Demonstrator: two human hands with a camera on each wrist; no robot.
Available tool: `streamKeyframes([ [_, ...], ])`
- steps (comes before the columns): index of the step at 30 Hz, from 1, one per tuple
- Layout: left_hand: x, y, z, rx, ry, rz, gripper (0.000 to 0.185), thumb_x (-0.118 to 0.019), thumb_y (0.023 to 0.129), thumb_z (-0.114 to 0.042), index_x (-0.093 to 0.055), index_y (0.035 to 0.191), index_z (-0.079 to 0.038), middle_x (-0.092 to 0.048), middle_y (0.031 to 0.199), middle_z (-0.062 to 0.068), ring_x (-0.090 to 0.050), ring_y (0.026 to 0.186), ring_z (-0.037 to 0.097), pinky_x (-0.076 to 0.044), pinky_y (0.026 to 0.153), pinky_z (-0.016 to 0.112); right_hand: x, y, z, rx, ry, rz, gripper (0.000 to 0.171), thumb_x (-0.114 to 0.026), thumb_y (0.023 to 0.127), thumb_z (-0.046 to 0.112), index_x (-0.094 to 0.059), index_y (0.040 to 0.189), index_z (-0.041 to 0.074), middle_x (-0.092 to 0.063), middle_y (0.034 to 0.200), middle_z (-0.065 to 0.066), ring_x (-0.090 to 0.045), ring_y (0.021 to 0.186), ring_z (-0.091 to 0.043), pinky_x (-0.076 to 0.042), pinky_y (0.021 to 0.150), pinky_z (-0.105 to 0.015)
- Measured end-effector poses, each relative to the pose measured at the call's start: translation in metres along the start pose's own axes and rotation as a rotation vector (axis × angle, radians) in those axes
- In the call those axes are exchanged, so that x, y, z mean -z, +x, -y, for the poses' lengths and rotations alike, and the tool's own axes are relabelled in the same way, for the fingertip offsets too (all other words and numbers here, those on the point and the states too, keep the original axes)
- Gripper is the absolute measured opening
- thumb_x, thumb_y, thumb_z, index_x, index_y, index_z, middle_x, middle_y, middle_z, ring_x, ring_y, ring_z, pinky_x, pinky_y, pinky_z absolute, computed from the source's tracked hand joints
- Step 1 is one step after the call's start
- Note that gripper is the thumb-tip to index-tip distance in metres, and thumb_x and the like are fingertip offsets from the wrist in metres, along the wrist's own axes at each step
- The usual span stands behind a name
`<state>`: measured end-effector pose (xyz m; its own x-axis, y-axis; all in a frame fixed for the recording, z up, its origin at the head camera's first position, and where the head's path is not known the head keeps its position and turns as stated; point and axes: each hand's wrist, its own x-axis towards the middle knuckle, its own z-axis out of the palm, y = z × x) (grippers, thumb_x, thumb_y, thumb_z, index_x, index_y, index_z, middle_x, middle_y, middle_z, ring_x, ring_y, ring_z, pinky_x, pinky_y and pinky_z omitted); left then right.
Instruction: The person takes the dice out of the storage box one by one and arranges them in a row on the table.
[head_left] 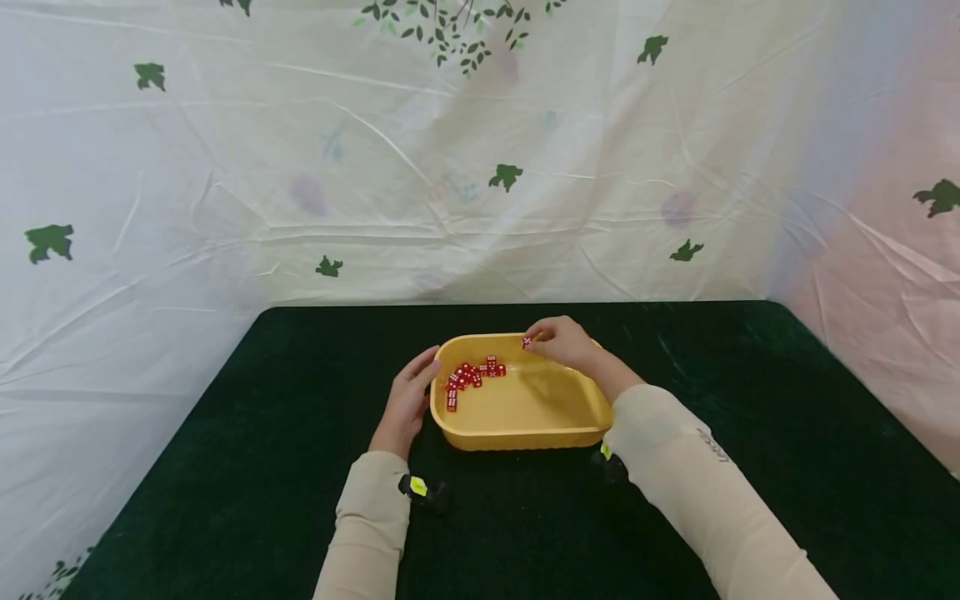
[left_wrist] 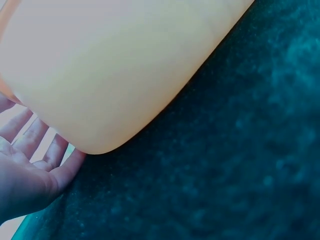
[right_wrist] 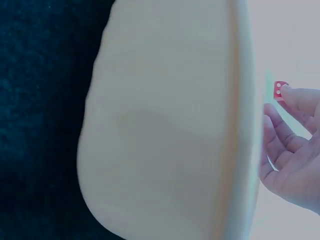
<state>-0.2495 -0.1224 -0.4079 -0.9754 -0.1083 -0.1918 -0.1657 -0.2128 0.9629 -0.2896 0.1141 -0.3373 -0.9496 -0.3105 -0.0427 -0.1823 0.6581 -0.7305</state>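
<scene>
While the open left hand (head_left: 406,406) steadies the yellow basin (head_left: 525,433), the right hand (head_left: 562,342) should keep its pinch on the red die (head_left: 527,342) light.

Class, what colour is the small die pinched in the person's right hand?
Red with white pips: the small die in the right hand, clearest in the right wrist view.

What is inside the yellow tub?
A bunch of red dice lies inside the yellow tub. The right hand pinches one more die above it.
</scene>
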Motion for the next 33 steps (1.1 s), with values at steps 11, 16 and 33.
streamKeyframes([
  [11, -0.001, 0.0, 0.002, -0.001, -0.007, 0.006, 0.03, -0.052, 0.086, -0.028, -0.053, 0.115, -0.022, -0.046, 0.119, -0.003, -0.043, 0.106, 0.017, -0.036, 0.087, 0.04, 0.035, -0.017, 0.001, 0.034, -0.038, -0.014, 0.019, -0.055, 0.085, 0.017, -0.061, 0.099, 0.005, -0.056, 0.093, -0.011, -0.049, 0.082, -0.025, -0.045, 0.072, -0.033],
  [16, 0.0, 0.001, 0.001, -0.006, -0.012, 0.004, 0.032, -0.052, 0.086, -0.028, -0.052, 0.118, -0.02, -0.046, 0.119, -0.003, -0.043, 0.106, 0.017, -0.037, 0.087, 0.039, 0.054, -0.026, 0.0, 0.054, -0.02, -0.016, 0.022, -0.053, 0.086, 0.017, -0.058, 0.103, 0.003, -0.056, 0.097, -0.015, -0.05, 0.085, -0.028, -0.045, 0.076, -0.039],
  [33, -0.001, 0.001, 0.001, 0.008, -0.011, -0.002, 0.032, -0.052, 0.086, -0.03, -0.052, 0.118, -0.022, -0.045, 0.12, -0.005, -0.042, 0.106, 0.016, -0.035, 0.088, 0.039, 0.094, -0.053, -0.035, 0.027, 0.032, -0.081, 0.028, -0.051, 0.088, 0.017, -0.053, 0.109, -0.001, -0.053, 0.103, -0.018, -0.048, 0.086, -0.031, -0.042, 0.079, -0.042],
])
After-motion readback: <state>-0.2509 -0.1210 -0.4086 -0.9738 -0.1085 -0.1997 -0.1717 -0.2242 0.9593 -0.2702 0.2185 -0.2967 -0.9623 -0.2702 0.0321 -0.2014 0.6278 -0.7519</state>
